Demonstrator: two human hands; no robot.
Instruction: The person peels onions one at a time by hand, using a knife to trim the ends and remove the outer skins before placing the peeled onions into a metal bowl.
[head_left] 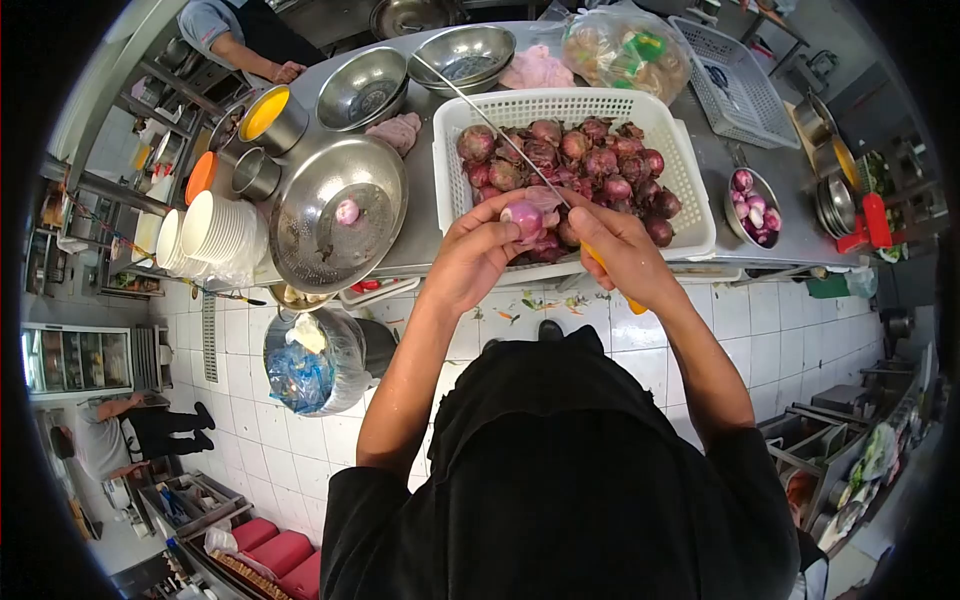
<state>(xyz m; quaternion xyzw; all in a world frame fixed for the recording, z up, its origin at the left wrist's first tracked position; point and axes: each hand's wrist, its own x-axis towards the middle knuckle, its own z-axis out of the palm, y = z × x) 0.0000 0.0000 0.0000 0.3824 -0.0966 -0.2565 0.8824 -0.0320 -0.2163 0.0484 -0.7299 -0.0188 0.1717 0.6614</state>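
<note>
My left hand (470,255) is closed around a red onion (522,216) with loose skin peeling off its right side. My right hand (630,248) grips a long thin knife (480,112) by its yellow handle, and the blade points up and left past the onion. Both hands are close together over the near edge of a white plastic basket (706,200), which is heaped with unpeeled red onions (600,160). To the left, a perforated steel colander (300,200) holds one peeled onion (347,211). On the right, a steel bowl (768,190) contains several peeled onions (752,212).
Steel bowls (362,88), cloths (540,68) and a plastic bag (625,50) stand behind the basket. Stacked white tubs (215,228) are at the left. A lined bin (315,365) is on the floor. Two other people (250,45) are on the left side. Scraps litter the tiles.
</note>
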